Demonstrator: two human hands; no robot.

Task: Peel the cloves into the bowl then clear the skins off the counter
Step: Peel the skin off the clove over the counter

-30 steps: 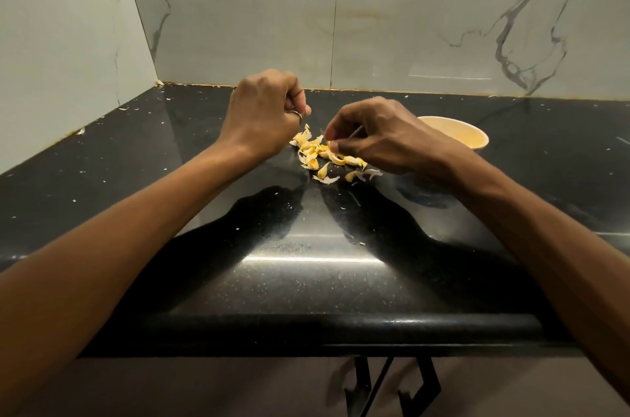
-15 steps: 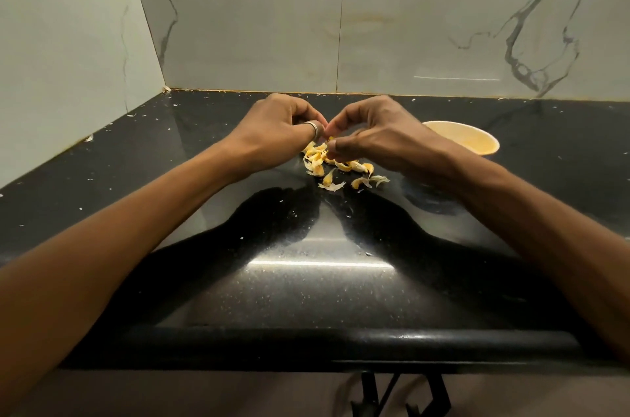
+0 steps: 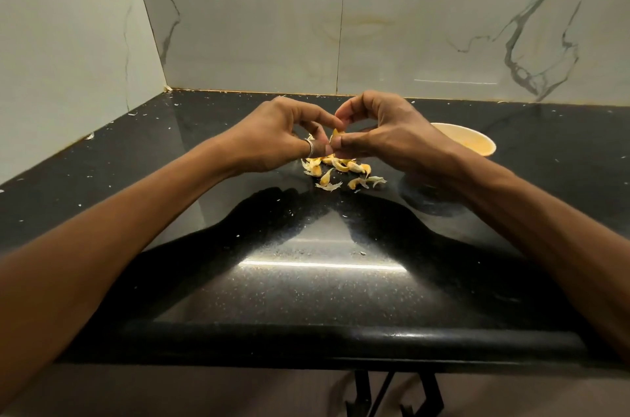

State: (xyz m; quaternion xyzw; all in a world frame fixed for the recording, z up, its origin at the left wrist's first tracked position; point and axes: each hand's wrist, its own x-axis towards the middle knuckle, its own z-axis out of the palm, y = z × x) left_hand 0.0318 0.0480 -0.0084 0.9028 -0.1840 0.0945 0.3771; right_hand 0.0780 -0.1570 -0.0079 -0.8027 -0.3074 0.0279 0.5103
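My left hand [image 3: 279, 133] and my right hand [image 3: 385, 133] meet fingertip to fingertip above the black counter [image 3: 306, 280]. Between their fingertips they pinch one small yellowish garlic clove [image 3: 336, 134]. A ring sits on my left thumb. Just below the hands lies a small heap of pale and yellow skins [image 3: 341, 171] on the counter. A cream bowl [image 3: 474, 144] stands behind my right wrist, partly hidden by it; what lies inside cannot be made out.
Marble-patterned wall tiles close off the counter at the back and left, forming a corner [image 3: 167, 88]. Tiny white flecks of skin are scattered over the counter. The rounded front edge [image 3: 324, 338] runs below my forearms.
Both hands have lifted from the heap of skins and come together, fingertips now pinching a clove between them. The camera view has tilted up a little.
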